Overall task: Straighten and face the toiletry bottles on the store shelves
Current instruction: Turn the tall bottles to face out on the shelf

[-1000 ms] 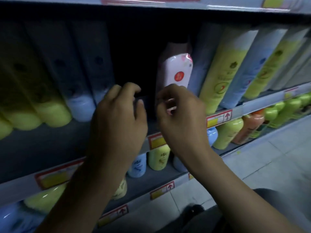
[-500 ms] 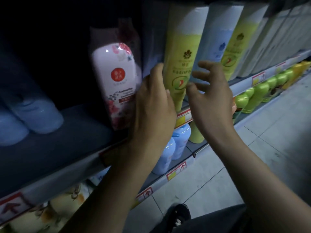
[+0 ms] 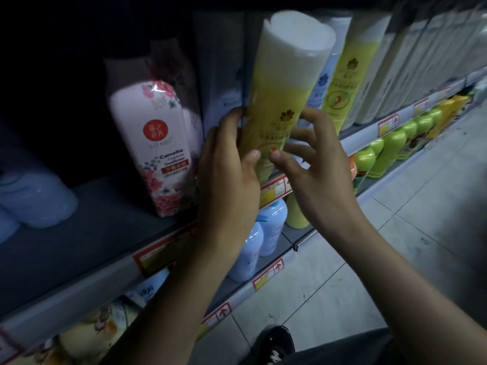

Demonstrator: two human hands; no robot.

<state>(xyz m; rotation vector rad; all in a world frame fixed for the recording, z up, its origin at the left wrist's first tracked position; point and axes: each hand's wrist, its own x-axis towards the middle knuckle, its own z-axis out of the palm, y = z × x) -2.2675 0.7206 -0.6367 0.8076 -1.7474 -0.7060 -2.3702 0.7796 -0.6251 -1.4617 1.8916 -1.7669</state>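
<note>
Dim shelf: pink bottle faces front; left hand and right hand pinch the tilted yellow bottle (not yet straightened).

There were two hands, the left hand and the right hand. Two yellow tubes could be counted, the near yellow tube and the far yellow tube, plus one pink floral bottle. Two pale blue bottles stood lower. Three shelf levels and one black shoe showed. The green bottles were too blurred to count.
</note>
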